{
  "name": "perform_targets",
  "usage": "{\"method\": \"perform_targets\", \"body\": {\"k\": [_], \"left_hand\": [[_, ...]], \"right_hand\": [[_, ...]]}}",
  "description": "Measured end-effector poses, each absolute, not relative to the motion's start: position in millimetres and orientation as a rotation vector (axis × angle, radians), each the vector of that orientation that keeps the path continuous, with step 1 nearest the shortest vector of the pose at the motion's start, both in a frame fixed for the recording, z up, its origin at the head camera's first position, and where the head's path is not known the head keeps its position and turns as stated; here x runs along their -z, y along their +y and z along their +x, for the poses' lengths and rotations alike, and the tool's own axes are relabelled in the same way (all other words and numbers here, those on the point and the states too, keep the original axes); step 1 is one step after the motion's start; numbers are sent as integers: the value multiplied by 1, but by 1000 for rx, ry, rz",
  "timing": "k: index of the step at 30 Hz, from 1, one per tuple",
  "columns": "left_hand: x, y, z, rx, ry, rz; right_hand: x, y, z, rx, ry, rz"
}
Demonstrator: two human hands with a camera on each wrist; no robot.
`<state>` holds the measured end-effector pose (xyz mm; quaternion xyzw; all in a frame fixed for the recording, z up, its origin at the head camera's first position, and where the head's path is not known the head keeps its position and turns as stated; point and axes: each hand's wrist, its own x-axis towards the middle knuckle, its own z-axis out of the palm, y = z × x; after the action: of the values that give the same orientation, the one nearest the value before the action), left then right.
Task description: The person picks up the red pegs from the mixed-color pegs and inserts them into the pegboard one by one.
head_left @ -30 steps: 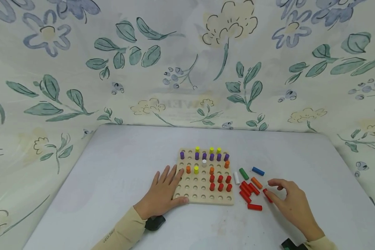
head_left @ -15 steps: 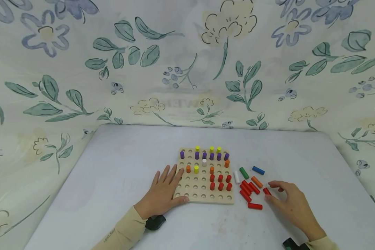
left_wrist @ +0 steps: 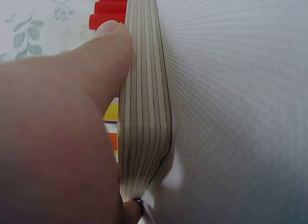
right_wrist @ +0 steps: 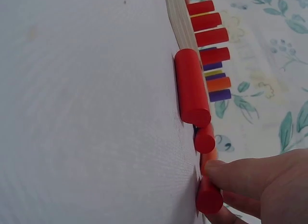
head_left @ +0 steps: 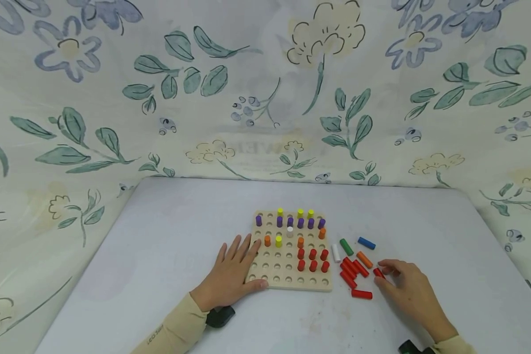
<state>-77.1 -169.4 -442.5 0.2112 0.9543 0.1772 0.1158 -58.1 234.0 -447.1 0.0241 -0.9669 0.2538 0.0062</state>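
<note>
My left hand (head_left: 227,275) rests with spread, straight fingers on the left edge of a wooden pegboard (head_left: 283,280). Its thumb (left_wrist: 113,46) lies along the board's near edge in the left wrist view. To the right of the board, my right hand (head_left: 409,290) pinches a red peg (right_wrist: 209,197) between thumb and fingers. That peg lies on its side at the right of a loose group of pegs. Upright in the board stand several red pegs (head_left: 312,266), purple pegs (head_left: 300,223), yellow pegs, orange pegs and a white peg (head_left: 289,231).
Several loose red pegs (head_left: 348,268) lie between the board and my right hand. Near them are an orange peg (head_left: 365,259), a green peg (head_left: 346,247), a blue peg (head_left: 366,243) and a white peg (head_left: 336,253). Flowered cloth (head_left: 256,162) hangs behind the white table (head_left: 181,211).
My right fingers have drawn in around the red peg, the index finger coming down toward the thumb. The left hand and the pegs in the board have not moved.
</note>
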Motion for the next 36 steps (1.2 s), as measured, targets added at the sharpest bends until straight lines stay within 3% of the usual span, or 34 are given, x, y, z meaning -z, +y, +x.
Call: {"method": "perform_targets", "body": {"k": [36], "left_hand": [[442,-170,-77,-509,2798,620]], "right_hand": [[441,232,-53,-766,-2939,69]]}}
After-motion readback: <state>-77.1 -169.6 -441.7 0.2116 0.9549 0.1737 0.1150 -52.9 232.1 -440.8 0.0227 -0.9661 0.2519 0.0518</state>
